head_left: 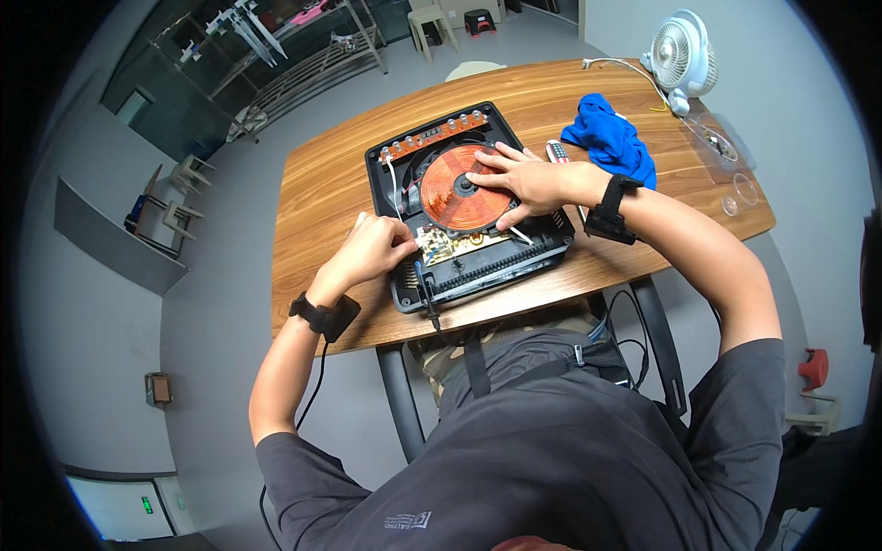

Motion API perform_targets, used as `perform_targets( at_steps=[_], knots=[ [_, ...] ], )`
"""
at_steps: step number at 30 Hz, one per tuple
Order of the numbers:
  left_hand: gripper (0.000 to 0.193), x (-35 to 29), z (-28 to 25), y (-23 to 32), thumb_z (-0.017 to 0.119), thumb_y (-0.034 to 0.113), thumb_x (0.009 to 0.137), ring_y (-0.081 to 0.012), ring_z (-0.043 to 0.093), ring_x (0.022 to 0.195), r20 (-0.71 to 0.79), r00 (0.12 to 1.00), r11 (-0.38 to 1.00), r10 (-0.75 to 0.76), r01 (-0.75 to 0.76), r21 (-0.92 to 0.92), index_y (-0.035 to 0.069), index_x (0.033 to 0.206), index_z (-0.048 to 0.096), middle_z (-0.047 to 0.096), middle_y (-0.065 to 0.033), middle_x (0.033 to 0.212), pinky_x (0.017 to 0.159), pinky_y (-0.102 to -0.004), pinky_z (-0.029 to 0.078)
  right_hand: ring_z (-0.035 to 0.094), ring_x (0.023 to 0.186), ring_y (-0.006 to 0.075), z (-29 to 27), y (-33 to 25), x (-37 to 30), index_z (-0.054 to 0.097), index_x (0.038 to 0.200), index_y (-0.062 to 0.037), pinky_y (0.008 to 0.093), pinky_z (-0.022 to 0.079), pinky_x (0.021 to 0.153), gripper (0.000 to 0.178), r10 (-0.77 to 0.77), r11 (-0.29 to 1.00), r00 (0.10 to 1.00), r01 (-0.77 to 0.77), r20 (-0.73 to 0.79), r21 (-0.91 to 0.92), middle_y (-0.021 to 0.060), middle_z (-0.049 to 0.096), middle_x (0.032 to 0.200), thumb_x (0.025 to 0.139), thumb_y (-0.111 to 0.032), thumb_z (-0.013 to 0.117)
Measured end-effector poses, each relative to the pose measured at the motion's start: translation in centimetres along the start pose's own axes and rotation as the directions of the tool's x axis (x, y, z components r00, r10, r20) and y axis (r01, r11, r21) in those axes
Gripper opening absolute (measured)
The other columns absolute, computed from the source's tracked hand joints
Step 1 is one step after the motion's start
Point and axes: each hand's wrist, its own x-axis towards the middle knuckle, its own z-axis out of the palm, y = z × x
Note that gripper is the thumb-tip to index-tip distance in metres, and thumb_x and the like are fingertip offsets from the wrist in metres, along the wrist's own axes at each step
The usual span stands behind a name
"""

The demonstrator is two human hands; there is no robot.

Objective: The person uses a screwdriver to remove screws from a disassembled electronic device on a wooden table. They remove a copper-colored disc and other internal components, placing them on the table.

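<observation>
An opened induction cooker lies on the wooden table, its black housing [501,275] showing the parts inside. A round copper coil [443,195] sits in the middle, and my right hand [531,180] rests on it with fingers spread. My left hand [372,246] is closed in a pinch at the left end of the yellowish circuit board [441,246]; whatever lies between its fingertips is hidden. A white wire [396,188] runs from the orange control board [432,136] at the far side down toward that hand. A black cord [428,298] leaves the near edge of the housing.
Right of the cooker lie a remote control [556,151], partly behind my right hand, and a crumpled blue cloth [611,138]. A white fan [678,57] stands at the far right corner of the table [322,174]. Nearer are a clear plastic container [735,154] and clear rings.
</observation>
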Motion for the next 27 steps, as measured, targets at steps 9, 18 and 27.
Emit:
perform_targets(
  at_steps=[9, 18, 27],
  knots=[
    [0.018, 0.4, 0.4, -0.4, 0.073, 0.016, 0.088, -0.0359, 0.071, 0.086, -0.084, 0.995, 0.998, 0.044, -0.048, -0.037, -0.001, 0.093, 0.076, 0.073, -0.0207, 0.089, 0.077, -0.0415, 0.056, 0.008, 0.155, 0.0506, 0.0, 0.0, -0.2, 0.029, 0.163, -0.0223, 0.0598, 0.017, 0.124, 0.105, 0.002, 1.0, 1.0, -0.002, -0.014, 0.001, 0.0224, 0.014, 0.17, 0.08, -0.07, 0.073],
    [0.019, 0.4, -2.8, 0.3, 0.073, 0.016, 0.093, -0.0243, 0.074, 0.083, -0.303, 0.947, 0.98, -0.105, 0.046, -0.194, -0.003, 0.096, 0.074, 0.075, -0.0151, 0.086, 0.075, -0.0352, 0.056, 0.006, 0.156, 0.0481, 0.2, 0.3, 0.1, 0.026, 0.164, -0.0271, 0.0683, 0.02, 0.12, 0.105, 0.007, 1.0, 1.0, -0.007, 0.01, -0.003, 0.0178, 0.011, 0.171, 0.08, -0.075, 0.069],
    [0.017, 2.2, -0.3, -2.8, 0.075, 0.016, 0.088, -0.0306, 0.064, 0.078, -0.298, 0.954, 0.996, -0.03, 0.054, 0.076, 0.0, 0.087, 0.072, 0.069, -0.0143, 0.082, 0.072, -0.0404, 0.052, 0.007, 0.155, 0.0495, 0.7, 0.5, 0.2, 0.025, 0.164, -0.0273, 0.0677, 0.02, 0.12, 0.106, -0.024, 1.0, 0.999, 0.024, -0.034, -0.013, 0.0193, 0.012, 0.171, 0.08, -0.076, 0.068]
  ],
)
